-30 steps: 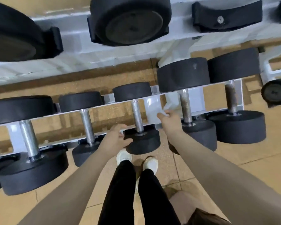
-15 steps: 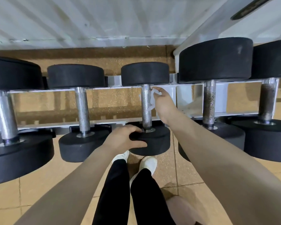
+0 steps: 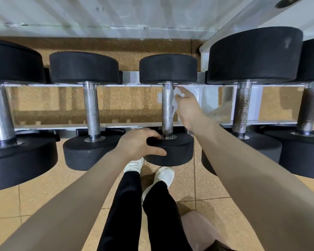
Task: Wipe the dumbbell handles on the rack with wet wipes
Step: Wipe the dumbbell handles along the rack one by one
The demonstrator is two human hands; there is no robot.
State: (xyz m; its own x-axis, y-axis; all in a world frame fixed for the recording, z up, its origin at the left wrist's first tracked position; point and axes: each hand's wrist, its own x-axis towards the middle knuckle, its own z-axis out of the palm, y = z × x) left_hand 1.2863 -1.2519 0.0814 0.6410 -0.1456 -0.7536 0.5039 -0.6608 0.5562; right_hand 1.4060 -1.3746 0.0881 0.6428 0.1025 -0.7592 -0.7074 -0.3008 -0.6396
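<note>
A row of black dumbbells lies across the white rack [image 3: 116, 125], handles running front to back. My right hand [image 3: 187, 107] holds a white wet wipe [image 3: 176, 98] against the right side of the middle dumbbell's knurled steel handle [image 3: 167, 109], near its far end. My left hand [image 3: 140, 144] grips the near black head [image 3: 172, 149] of that same dumbbell, thumb on its front face. A neighbouring handle [image 3: 92, 109] on the left is shiny; two handles [image 3: 242, 109] on the right look dark and rusty.
An upper white rack shelf [image 3: 98, 15] overhangs the top of the view. Larger dumbbells [image 3: 252, 57] crowd both sides. My legs and white shoes [image 3: 165, 175] stand on the tan tiled floor [image 3: 43, 200] just below the rack.
The view came closer and lower to the bottom shelf. My right hand carried the wipe from between two dumbbells onto the middle handle. My left hand settled onto that dumbbell's near head.
</note>
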